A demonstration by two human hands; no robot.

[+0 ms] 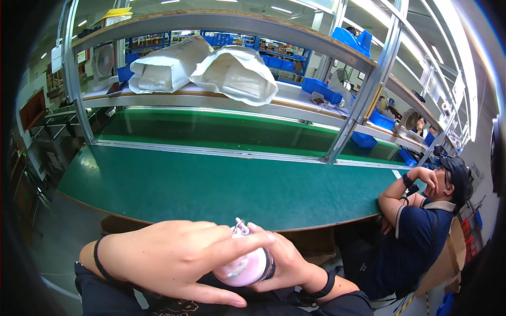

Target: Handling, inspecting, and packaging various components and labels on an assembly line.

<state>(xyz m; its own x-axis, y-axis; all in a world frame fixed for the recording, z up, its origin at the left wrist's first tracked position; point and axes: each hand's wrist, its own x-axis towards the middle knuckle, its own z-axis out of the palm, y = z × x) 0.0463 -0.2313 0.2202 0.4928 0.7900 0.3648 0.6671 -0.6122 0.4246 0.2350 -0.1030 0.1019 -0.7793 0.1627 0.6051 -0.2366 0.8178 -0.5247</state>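
Note:
A pink, rounded bottle-like thing point(243, 268) is between my two hands, in front of my body at the table's near edge. A small white piece with a metal ring sticks up at its top. My left hand point(179, 255) comes across from the left, its fingers curled over the upper part and its thumb stretched along the near side. From the right, my right hand point(287, 260) wraps round the side and bottom. My fingers cover much of the thing, so its exact kind does not show.
A green worktable point(226, 187) stretches in front, with a metal-framed shelf behind it. Two white sacks point(234, 76) lie on the shelf near blue bins point(321, 90). A person point(427, 226) in a dark shirt and cap sits at the table's right end, a hand at the face.

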